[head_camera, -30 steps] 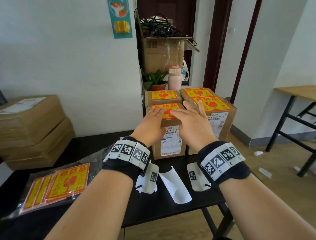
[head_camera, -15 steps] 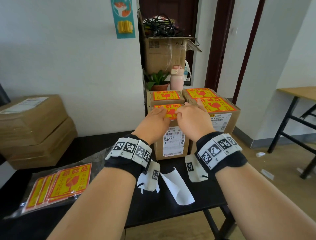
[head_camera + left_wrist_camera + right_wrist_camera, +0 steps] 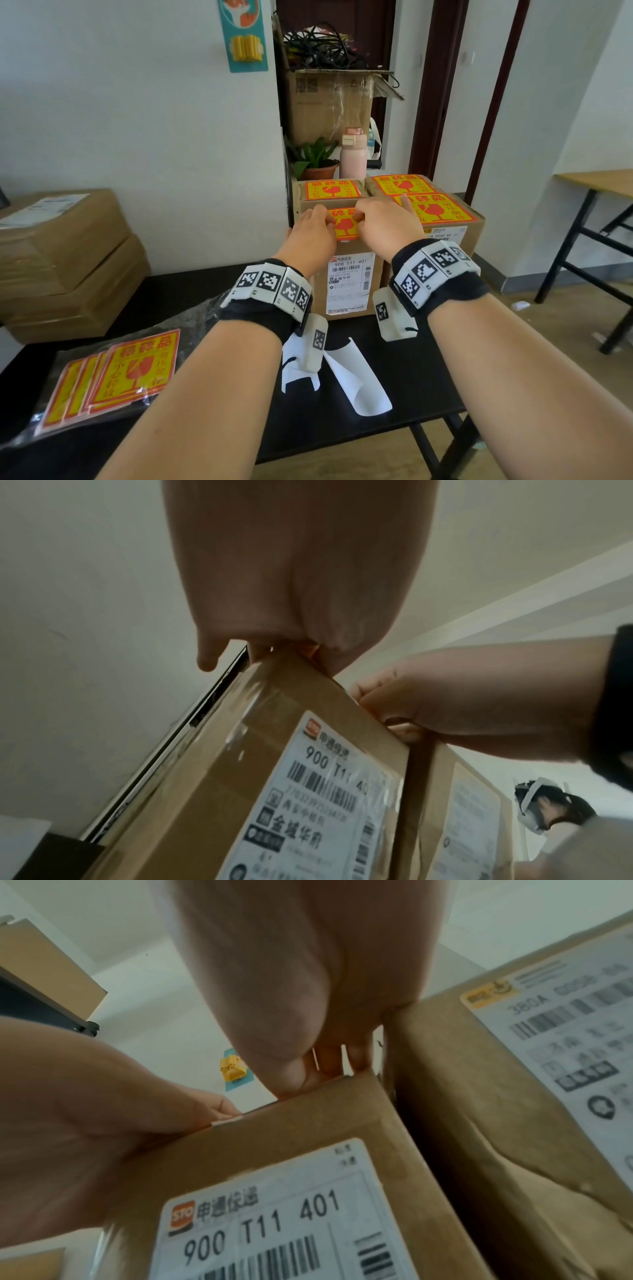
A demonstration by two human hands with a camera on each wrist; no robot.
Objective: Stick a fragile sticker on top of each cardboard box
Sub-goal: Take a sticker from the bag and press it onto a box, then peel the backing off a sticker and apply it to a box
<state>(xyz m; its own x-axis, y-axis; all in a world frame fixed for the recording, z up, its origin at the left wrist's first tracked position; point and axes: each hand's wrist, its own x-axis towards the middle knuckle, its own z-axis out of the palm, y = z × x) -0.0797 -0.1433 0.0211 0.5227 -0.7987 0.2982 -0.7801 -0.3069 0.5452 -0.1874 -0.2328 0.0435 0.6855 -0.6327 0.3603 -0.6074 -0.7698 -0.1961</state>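
The front-left cardboard box (image 3: 346,284) carries a yellow-and-red fragile sticker (image 3: 346,229) on its top. My left hand (image 3: 318,226) and right hand (image 3: 375,219) both rest on that sticker, fingers bent, tips pressing down and nearly meeting at its middle. From below, the left wrist view shows my left hand (image 3: 291,588) over the box (image 3: 274,723) and my right hand (image 3: 462,710) at its top edge. In the right wrist view my right hand (image 3: 308,974) covers the box (image 3: 308,1137); the left thumb (image 3: 219,1107) sits by a white sticker edge. Three neighbouring boxes (image 3: 445,233) also bear stickers.
A plastic bag of spare stickers (image 3: 137,370) lies on the black table (image 3: 418,370) at the left. White backing papers (image 3: 356,383) lie under my wrists. Flat cardboard packs (image 3: 61,260) are stacked far left. A plant (image 3: 315,161), pink bottle (image 3: 352,157) and wooden table (image 3: 603,185) stand beyond.
Both hands lay flat on the sticker a second ago. Their fingers have since bent and drawn together toward its middle. The head view has shifted slightly.
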